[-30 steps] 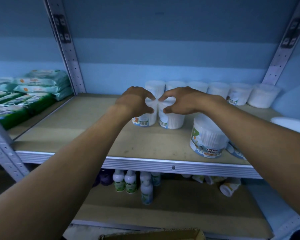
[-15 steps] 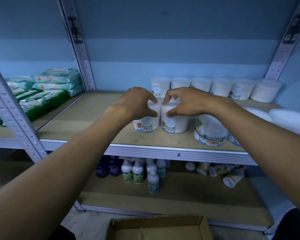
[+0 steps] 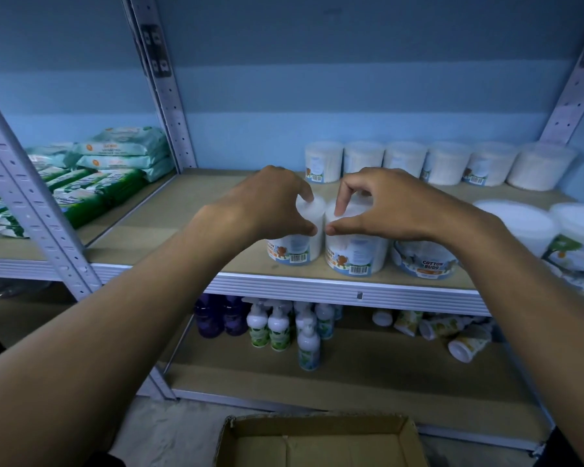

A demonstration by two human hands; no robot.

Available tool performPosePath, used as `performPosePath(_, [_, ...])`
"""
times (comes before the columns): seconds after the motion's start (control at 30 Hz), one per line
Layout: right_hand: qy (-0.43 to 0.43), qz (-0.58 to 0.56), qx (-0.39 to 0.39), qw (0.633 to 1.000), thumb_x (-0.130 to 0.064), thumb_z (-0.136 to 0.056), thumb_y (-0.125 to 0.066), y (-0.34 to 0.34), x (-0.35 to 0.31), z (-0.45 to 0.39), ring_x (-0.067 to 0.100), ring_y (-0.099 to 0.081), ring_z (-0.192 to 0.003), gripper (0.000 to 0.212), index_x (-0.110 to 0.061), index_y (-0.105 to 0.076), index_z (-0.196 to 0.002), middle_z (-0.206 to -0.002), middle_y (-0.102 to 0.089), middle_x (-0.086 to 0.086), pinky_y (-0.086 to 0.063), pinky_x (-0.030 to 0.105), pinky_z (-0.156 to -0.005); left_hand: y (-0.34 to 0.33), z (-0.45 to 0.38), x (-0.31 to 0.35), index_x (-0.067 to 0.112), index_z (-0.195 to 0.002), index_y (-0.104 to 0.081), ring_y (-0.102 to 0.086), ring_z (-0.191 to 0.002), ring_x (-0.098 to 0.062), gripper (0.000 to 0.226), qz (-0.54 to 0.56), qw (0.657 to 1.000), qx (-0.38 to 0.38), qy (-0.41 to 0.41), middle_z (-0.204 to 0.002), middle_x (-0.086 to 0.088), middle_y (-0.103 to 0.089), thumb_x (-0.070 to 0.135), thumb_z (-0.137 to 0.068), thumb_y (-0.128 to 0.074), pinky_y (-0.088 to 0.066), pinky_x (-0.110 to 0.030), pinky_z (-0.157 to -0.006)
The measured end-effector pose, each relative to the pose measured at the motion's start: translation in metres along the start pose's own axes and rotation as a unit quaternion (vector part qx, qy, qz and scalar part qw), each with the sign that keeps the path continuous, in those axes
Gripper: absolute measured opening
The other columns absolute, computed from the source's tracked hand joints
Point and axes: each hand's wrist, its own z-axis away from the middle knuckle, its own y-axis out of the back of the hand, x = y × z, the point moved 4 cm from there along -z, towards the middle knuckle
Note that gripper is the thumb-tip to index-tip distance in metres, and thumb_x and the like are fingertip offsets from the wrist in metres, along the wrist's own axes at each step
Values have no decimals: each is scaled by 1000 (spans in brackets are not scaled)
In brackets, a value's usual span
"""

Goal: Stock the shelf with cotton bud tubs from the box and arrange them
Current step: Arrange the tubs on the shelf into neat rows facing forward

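Hands: left hand (image 3: 267,200) is gripping left tub (image 3: 292,242); right hand (image 3: 390,203) is gripping right tub (image 3: 354,254) (tubs touching).
Place: both are standing near shelf (image 3: 317,286) front edge.

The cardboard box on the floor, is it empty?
Looks empty: the box is open, showing only bare cardboard. Its near part is cut off, so cannot tell fully.
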Motion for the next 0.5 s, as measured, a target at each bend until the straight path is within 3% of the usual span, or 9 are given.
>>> performPosePath(0.17, [1,-4,42,999,-69,-67,-74,-2,7,5,8,-47,-105,43,-40,-61,-96,-112,-52,-13,-35,29,-82,8,-1,-5,32,-136,-55,-48,-129,-19,73,8,1000,-27,10,-137,2,-54,60,-72,-76,-41,-32,-101])
performPosePath(0.3, [-16,1,44,999,-80,-59,-68,0,14,5,10,-48,-109,55,-42,-59,-98,-114,-52,-12,-43,34,-89,9,0,-15,37,-146,-42,-40,-139,-17,87,66,993,-91,45,-153,7,-39,63,-71,-76,-34,-34,-113])
performPosePath(0.5, [-18,7,36,999,-74,-60,-74,4,14,9,10,-49,-107,51,-42,-60,-98,-114,-53,-14,-42,32,-87,5,0,-23,39,-145,-43,-46,-132,-14,84,146,980,-114,67,-150,13,-43,59,-71,-78,-37,-32,-109])
